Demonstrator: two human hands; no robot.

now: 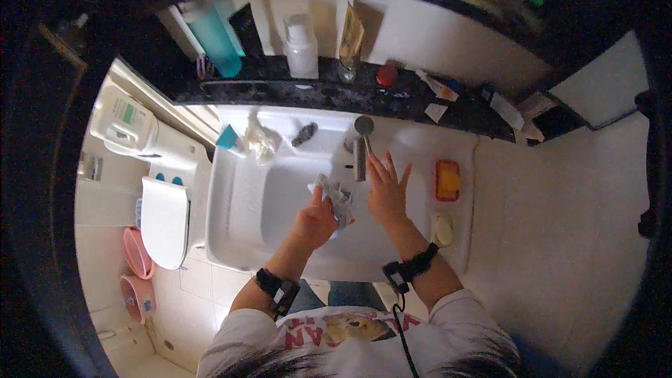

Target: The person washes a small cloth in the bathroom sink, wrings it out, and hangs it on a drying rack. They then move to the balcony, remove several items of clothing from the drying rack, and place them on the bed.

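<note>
My left hand (315, 223) holds a crumpled white cloth or tissue (329, 187) over the bowl of a white washbasin (236, 241). My right hand (387, 197) is just right of the metal faucet (359, 160), its fingers spread and nothing held. Its fingertips come close to the thin faucet lever (367, 144); whether they touch it I cannot tell. On the basin's right rim sit a yellow sponge or soap in an orange-red dish (448, 181) and a pale soap bar (444, 229).
Along the basin's back left stand a blue-capped tube (230, 140), a crumpled whitish mesh or cloth (260, 143) and a dark oval object (304, 135). A black ledge (325, 95) carries a teal bottle (218, 42) and a white bottle (301, 47). The toilet (164, 220) is at left.
</note>
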